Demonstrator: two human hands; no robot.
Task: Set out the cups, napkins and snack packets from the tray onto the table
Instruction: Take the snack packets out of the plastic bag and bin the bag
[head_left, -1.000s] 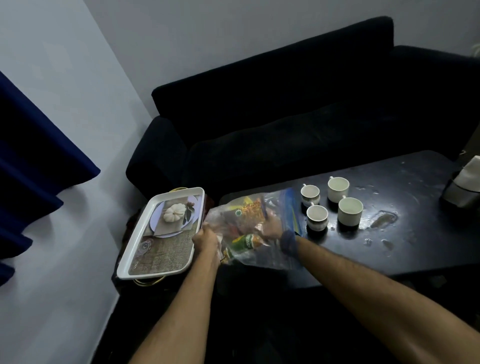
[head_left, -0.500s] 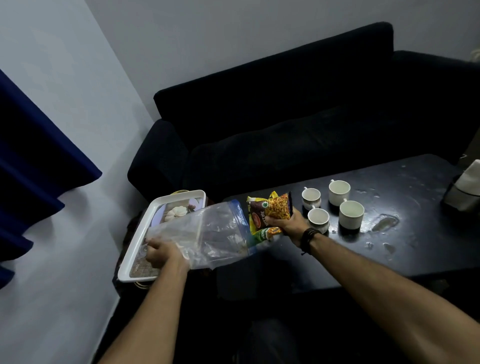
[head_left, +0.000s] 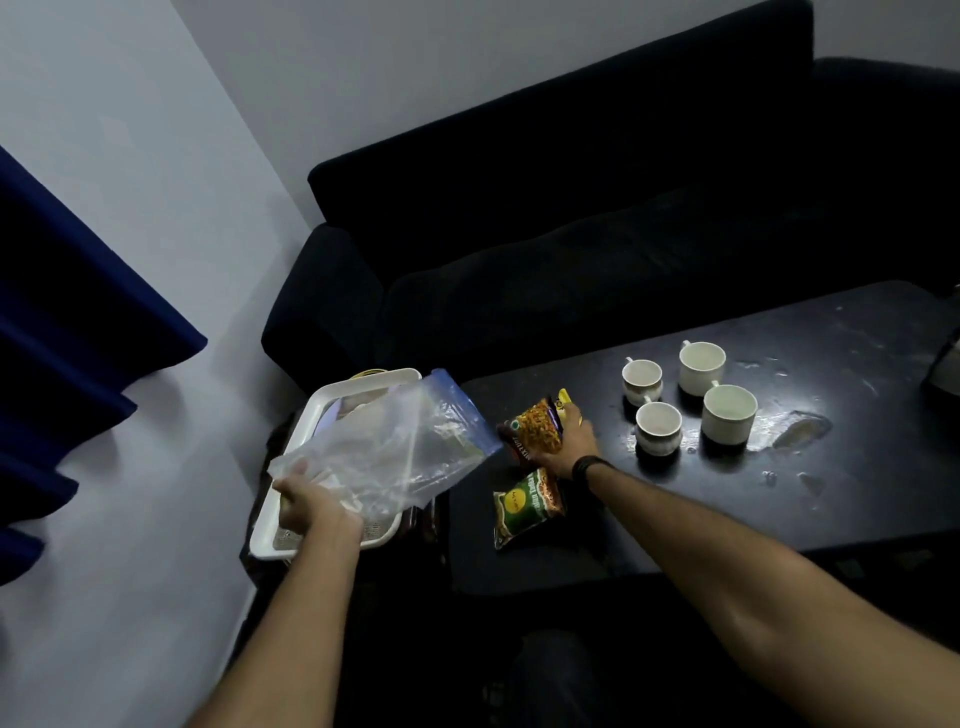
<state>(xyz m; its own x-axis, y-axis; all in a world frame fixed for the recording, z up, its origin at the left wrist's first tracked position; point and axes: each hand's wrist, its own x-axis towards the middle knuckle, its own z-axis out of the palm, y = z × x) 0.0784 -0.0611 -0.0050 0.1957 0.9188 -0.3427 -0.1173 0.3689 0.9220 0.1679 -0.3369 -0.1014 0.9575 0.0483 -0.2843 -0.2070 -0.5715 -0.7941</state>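
Observation:
My left hand (head_left: 311, 506) grips an empty clear zip bag (head_left: 400, 452) with a blue seal strip, held over the white tray (head_left: 322, 410). My right hand (head_left: 566, 441) holds an orange-and-brown snack packet (head_left: 535, 434) just above the black table (head_left: 779, 499). A green-and-yellow snack packet (head_left: 524, 506) lies flat on the table right below that hand. Several white cups (head_left: 662, 426) stand grouped on the table to the right of the packets. The bag hides most of the tray's inside.
A dark sofa (head_left: 571, 234) runs behind the table. The tray rests on a low dark stand left of the table. A blue curtain (head_left: 67, 322) hangs at the left wall. A dark object (head_left: 943, 374) sits at the table's right edge. Wet patches (head_left: 800, 431) shine near the cups.
My right hand pulled the snack packets out of the zip bag and carried them to the table. The green packet now lies on the table. My left hand drew the emptied bag back over the tray.

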